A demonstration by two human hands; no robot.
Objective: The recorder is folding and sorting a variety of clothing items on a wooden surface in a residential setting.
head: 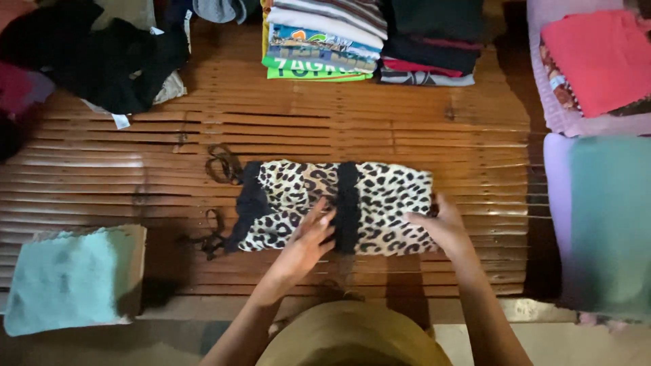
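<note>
While both hands worked it, the leopard-print garment [325, 207] lay flat across the middle of the slatted bamboo platform [441, 129], black lace trim and thin black straps [220, 166] trailing from its left end

Item 1, left hand [305, 240]: fingers extended and flat, pressed on the garment's lower middle beside the black lace band [348, 203]; nothing clasped, palm open

Item 2, right hand [437, 224]: at the garment's right edge, fingers curled at the hem; whether cloth was pinched could not be told from this view

Item 3, folded pale blue cloth [71, 278]: well left of the garment and nearer the person, apart from it

Item 4, dark loose clothes [108, 57]: beyond the garment to the left, unfolded

Item 5, stack of folded striped and printed shirts [322, 41]: straight beyond the garment, with a darker folded stack [430, 47] just beside it

Item 6, folded red cloth [600, 57] on a pink one: beyond the garment to the right

Item 7, teal cloth [607, 224]: right of the garment, off the platform's edge

Handling note, as a judgement: the fabric looked thin and slippery, so a firm flat left palm would hold the layers square while the right edge was brought over evenly; the straps would best be tucked inward
</note>
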